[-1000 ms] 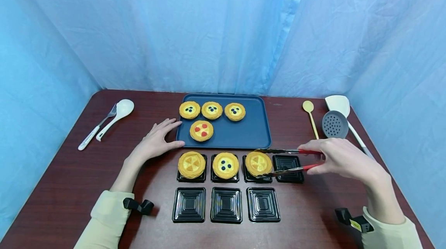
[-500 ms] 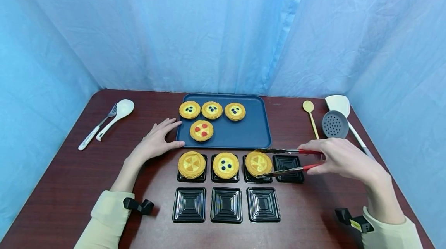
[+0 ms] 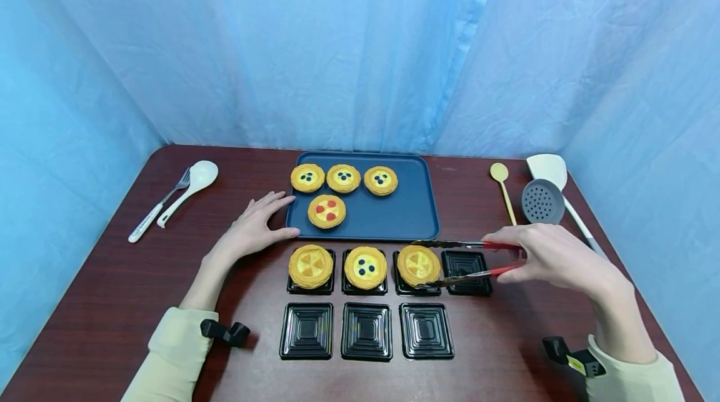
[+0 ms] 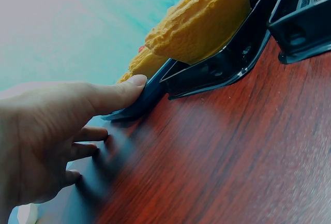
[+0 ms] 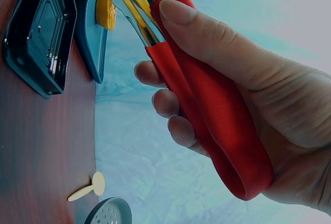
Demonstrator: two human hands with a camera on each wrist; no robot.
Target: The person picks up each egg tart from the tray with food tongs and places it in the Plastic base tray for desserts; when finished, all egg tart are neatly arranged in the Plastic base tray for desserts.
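Note:
My right hand (image 3: 548,258) grips red-handled metal tongs (image 5: 207,100), thumb on one arm and fingers round the other. The tongs' arms lie on both sides of an egg tart (image 3: 419,266) with a wedge-patterned top, which sits in the third black square tray of the nearer-to-back row. My left hand (image 3: 253,227) rests at the left edge of a blue baking tray (image 3: 388,214), fingers spread and thumb on its front left corner. On that tray are several tarts with dark dots and one tart with red pieces (image 3: 326,211).
Two filled black trays hold a wedge-topped tart (image 3: 310,266) and a dotted tart (image 3: 365,267). Bare black trays (image 3: 467,272) stand at right and in front (image 3: 367,331). A fork (image 3: 160,205) and white spoon (image 3: 188,192) lie left; a yellow spoon (image 3: 503,189), skimmer (image 3: 542,202) and white turner (image 3: 548,167) lie right.
Almost nothing differs. Both hands, the tongs and the tarts keep their places; the whole head view has shifted very slightly.

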